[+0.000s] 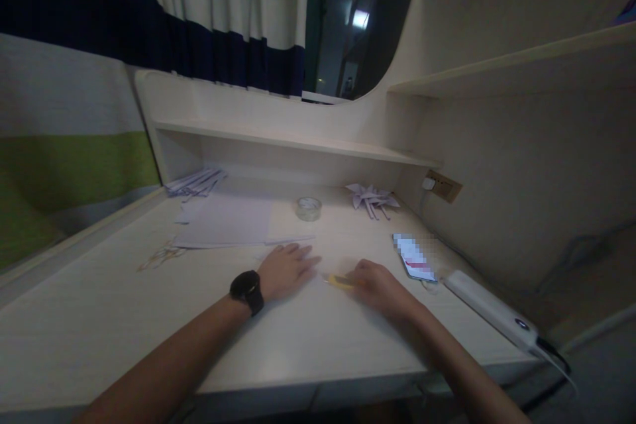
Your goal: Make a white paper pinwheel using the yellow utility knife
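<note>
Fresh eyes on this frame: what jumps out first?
The two bare forearms reaching onto the pale desk: the left hand, black watch on its wrist, lies flat on a white sheet, and the right hand grips a yellow tool beside it. Behind them sit a tape roll, a paper stack at left and a folded paper pinwheel under the shelf.

Tape roll (309,207), phone (415,257), power strip (491,310), paper pinwheel (371,198) on desk (99,318).
</note>
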The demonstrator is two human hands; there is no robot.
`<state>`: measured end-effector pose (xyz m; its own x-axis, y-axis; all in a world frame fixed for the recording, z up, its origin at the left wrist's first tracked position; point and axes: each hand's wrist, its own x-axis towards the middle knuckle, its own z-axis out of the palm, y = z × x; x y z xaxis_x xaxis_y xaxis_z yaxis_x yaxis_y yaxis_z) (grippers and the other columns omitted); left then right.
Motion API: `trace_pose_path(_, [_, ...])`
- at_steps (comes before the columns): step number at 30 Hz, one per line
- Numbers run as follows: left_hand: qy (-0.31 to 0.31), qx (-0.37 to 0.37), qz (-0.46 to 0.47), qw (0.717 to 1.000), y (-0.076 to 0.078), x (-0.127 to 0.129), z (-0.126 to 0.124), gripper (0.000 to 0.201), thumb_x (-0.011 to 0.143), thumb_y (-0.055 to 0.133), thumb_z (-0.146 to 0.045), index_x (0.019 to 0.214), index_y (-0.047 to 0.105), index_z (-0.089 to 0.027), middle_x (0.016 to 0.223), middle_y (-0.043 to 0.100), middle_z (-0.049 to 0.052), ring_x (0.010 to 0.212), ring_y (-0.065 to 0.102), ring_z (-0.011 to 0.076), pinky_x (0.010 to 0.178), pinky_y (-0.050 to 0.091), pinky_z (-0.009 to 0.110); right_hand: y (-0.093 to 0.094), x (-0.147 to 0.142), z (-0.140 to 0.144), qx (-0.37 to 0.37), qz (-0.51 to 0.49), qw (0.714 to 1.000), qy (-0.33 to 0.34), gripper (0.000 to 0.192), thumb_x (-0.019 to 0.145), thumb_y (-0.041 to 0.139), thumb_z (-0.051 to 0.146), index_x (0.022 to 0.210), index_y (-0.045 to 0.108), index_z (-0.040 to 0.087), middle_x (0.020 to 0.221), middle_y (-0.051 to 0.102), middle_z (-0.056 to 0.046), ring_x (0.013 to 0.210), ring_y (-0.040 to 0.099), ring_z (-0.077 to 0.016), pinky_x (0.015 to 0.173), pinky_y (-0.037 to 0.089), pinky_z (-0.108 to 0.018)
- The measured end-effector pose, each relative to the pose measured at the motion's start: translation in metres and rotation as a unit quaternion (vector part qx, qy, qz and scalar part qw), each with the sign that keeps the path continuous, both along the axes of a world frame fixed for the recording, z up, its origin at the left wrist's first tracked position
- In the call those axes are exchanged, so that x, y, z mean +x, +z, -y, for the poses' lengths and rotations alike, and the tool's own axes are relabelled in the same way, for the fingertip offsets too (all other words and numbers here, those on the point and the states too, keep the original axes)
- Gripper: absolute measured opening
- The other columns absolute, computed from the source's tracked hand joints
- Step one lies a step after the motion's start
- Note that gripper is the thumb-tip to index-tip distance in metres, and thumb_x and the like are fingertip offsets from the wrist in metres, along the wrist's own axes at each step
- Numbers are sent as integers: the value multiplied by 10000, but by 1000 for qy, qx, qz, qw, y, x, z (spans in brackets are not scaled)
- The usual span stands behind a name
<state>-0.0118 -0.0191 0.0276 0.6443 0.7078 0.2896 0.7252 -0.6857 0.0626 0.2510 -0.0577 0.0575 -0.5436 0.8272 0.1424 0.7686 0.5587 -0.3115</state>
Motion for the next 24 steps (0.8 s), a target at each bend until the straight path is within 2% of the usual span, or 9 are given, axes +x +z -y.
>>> trace_pose_path(9, [14, 10, 5, 1000, -2, 1, 1, 506, 922, 227, -542, 1308, 477, -331, 1382, 461, 46, 1196, 431, 295, 972, 284, 465, 6, 5, 16, -28, -15, 999, -9, 153, 812, 601, 289, 898, 688, 197, 863, 590, -53, 760, 552, -168, 700, 398, -266])
trace_pose_path(18, [22, 2, -21, 1000, 5, 3, 7, 642, 868, 232, -649, 1349, 435, -276, 1400, 433, 101, 1216, 417, 334, 959, 286, 484, -1, 6, 20, -30, -34, 999, -18, 168, 815, 603, 293, 931, 686, 204, 860, 587, -49, 758, 553, -164, 686, 393, -257])
trace_pose_path(24, [36, -26, -8, 999, 3, 4, 8, 648, 852, 247, -670, 1360, 416, -303, 1420, 411, 87, 1256, 371, 354, 992, 230, 533, -2, 8, 20, -22, -27, 999, -7, 144, 815, 602, 293, 897, 685, 208, 827, 581, -38, 741, 549, -160, 675, 385, -253])
